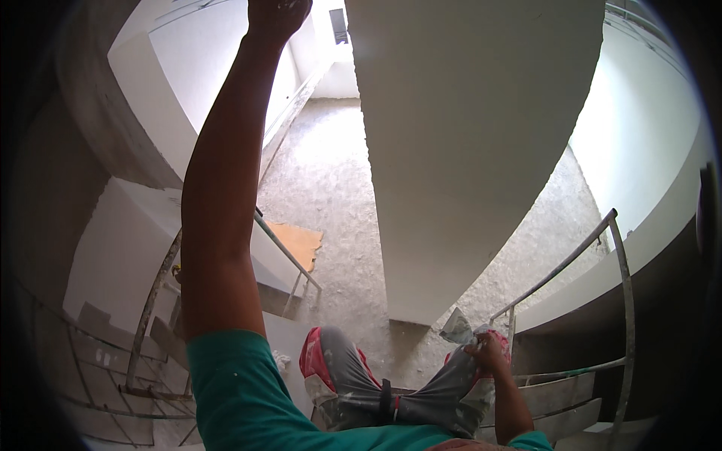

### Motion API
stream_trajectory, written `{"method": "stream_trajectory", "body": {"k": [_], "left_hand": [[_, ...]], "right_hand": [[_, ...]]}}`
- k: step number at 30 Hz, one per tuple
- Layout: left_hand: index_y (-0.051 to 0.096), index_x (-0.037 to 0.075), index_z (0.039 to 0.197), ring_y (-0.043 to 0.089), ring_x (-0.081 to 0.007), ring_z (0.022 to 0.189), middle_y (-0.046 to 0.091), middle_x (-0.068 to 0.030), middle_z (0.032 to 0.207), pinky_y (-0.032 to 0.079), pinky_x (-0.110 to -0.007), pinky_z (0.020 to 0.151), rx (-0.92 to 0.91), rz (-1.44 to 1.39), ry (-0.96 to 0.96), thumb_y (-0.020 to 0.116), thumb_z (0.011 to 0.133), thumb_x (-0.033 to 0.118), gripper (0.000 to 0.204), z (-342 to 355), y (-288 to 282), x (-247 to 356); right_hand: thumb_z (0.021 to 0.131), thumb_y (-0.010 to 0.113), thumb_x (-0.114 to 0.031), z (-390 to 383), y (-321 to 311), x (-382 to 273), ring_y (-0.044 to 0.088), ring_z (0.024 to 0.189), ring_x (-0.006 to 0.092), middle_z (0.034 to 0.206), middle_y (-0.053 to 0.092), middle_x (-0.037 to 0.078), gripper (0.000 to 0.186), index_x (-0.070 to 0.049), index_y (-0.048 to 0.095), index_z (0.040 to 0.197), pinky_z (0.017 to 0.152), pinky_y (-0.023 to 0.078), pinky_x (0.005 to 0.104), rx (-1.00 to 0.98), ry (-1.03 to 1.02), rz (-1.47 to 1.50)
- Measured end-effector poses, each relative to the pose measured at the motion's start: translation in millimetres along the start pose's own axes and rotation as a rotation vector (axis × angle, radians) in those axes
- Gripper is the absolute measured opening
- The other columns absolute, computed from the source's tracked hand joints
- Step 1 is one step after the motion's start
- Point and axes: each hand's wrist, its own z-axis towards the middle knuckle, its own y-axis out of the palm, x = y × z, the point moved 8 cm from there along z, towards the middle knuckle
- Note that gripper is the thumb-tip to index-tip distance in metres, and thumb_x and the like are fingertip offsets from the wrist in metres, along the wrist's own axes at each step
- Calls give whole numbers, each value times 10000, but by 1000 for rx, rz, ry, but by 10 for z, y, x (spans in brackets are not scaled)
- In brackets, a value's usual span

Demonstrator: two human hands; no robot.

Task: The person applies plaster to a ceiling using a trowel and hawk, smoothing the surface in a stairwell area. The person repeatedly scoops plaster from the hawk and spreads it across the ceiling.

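Observation:
My left arm stretches far up and forward, and my left hand (280, 13) is at the upper edge of the view, partly cut off. Its fingers do not show, so its grip is hidden. Beside the left hand rises a large pale plastered wall section (474, 150) with a rough left edge. Low on the right, close to my knee, my right hand (490, 352) is closed round a putty knife (456, 328). The broad blade points up and left, smeared with whitish material, just below the wall section's lower end.
Metal scaffold rails stand on the right (556, 267) and left (154, 308). Far below lies a rough, dusty concrete floor (323, 165) with a torn orange-brown sheet (297, 244). White walls (639, 128) rise on both sides. My grey trousers (342, 368) have red patches.

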Motion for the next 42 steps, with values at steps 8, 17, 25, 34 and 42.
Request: {"method": "stream_trajectory", "body": {"k": [8, 17, 25, 34, 42], "left_hand": [[469, 173, 1373, 405, -315, 1322, 493, -37, 1396, 134, -609, 1109, -26, -66, -46, 446, 865, -13, 542, -450, 144, 215], [425, 238, 1409, 309, -362, 1359, 427, 8, 1451, 150, -619, 1067, -53, -242, -57, 514, 739, -56, 738, -1701, 590, 836], [463, 239, 1375, 356, -315, 1338, 482, 8, 1397, 178, -577, 1074, 0, -362, -64, 498, 709, -83, 741, -1777, 202, 591], [520, 128, 1319, 663, -283, 954, 638, -150, 1168, 517, -337, 831, -76, -861, -438, 452, 764, -74, 594, -1660, 285, -5], [473, 141, 1370, 417, -321, 1312, 502, -67, 1385, 137, -569, 1118, 40, -345, -70, 425, 866, -9, 528, -187, -38, -23]], "right_hand": [[634, 822, -365, 5, 35, 28, 610, 1027, 330, 1049, 646, 224, 626, 31, 646, 1086, 898, 470, 393, -52, 56, -4], [625, 828, -372, 43, 32, -9, 634, 966, 320, 1043, 653, 214, 652, 24, 643, 1109, 843, 494, 388, -100, -5, -51], [611, 832, -377, 15, 9, 22, 648, 948, 315, 1027, 660, 225, 626, 24, 665, 1062, 829, 502, 393, -17, -9, -69], [622, 825, -364, 73, 46, 65, 645, 936, 324, 998, 660, 222, 626, 44, 650, 1063, 820, 505, 392, -27, -25, 5], [631, 815, -350, 21, 42, 25, 637, 961, 340, 1029, 650, 241, 626, 47, 642, 1083, 841, 499, 395, -19, -12, -5]]}}
